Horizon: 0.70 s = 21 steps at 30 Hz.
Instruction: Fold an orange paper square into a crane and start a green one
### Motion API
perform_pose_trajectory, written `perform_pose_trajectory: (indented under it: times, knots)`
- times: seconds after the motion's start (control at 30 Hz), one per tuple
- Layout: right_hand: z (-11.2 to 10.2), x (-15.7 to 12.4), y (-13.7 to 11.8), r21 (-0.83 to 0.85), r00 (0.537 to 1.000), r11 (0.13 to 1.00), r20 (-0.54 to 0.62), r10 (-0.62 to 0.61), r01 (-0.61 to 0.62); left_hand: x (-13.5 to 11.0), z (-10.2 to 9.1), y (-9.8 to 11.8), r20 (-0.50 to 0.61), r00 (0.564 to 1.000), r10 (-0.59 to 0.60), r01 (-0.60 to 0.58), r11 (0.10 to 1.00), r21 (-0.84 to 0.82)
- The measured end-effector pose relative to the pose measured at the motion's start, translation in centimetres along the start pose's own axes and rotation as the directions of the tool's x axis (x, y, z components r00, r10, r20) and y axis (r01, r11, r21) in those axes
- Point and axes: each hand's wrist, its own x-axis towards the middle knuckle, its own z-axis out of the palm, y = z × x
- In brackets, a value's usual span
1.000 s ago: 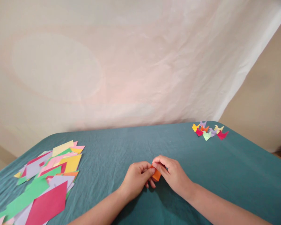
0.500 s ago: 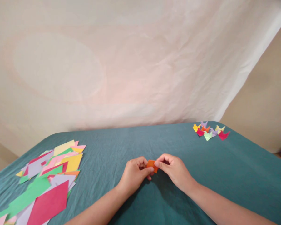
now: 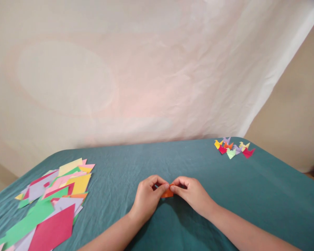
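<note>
A small folded orange paper (image 3: 167,192) sits low over the teal tablecloth (image 3: 204,216), pinched from both sides. My left hand (image 3: 148,198) grips its left end with thumb and curled fingers. My right hand (image 3: 189,193) pinches its right end, fingertips meeting those of the left. Most of the paper is hidden between the fingers.
A loose pile of coloured paper sheets (image 3: 49,202), red, green, yellow, pink and lilac, spreads over the table's left side. Several small folded paper figures (image 3: 234,148) lie grouped at the far right corner. A cream cloth backdrop (image 3: 136,76) hangs behind the table.
The orange paper has been pressed narrower and lower toward the cloth. My fingertips have closed in on it from both sides; the hands stayed in the same spot.
</note>
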Motion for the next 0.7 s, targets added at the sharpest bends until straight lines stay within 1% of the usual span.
perform_pose_trajectory:
  times: [0.1,0.17,0.23,0.33,0.4,0.5,0.57,0.7]
  knots:
    - [0.1,-0.1,0.1,-0.037,1.0,0.999,0.011,-0.022,0.022,0.1,0.2,-0.5,-0.035,0.998,-0.043,0.039,0.992,-0.121]
    - [0.2,-0.2,0.2,-0.077,0.998,0.995,-0.003,-0.058,0.058,0.2,0.4,-0.7,-0.024,0.998,-0.058,0.052,0.979,-0.197]
    - [0.3,-0.2,0.3,-0.146,0.993,0.984,-0.054,-0.109,0.1,0.4,0.5,-0.9,0.006,0.997,-0.072,0.072,0.97,-0.233]
    - [0.4,-0.2,0.6,-0.265,0.979,0.955,-0.114,-0.168,0.133,0.5,0.6,-1.2,0.028,0.995,-0.095,0.099,0.972,-0.212]
    - [0.4,-0.2,0.7,-0.305,0.978,0.943,-0.114,-0.176,0.134,0.5,0.5,-1.3,0.033,0.994,-0.103,0.108,0.977,-0.182]
    - [0.4,-0.2,0.8,-0.319,0.98,0.939,-0.102,-0.171,0.13,0.5,0.4,-1.4,0.035,0.993,-0.112,0.116,0.978,-0.175]
    - [0.4,-0.2,0.7,-0.322,0.98,0.938,-0.102,-0.17,0.129,0.5,0.3,-1.4,0.076,0.989,-0.124,0.137,0.967,-0.215]
    - [0.5,-0.2,0.6,-0.297,0.981,0.946,-0.096,-0.166,0.131,0.7,0.4,-1.4,0.221,0.965,-0.138,0.201,0.934,-0.295]
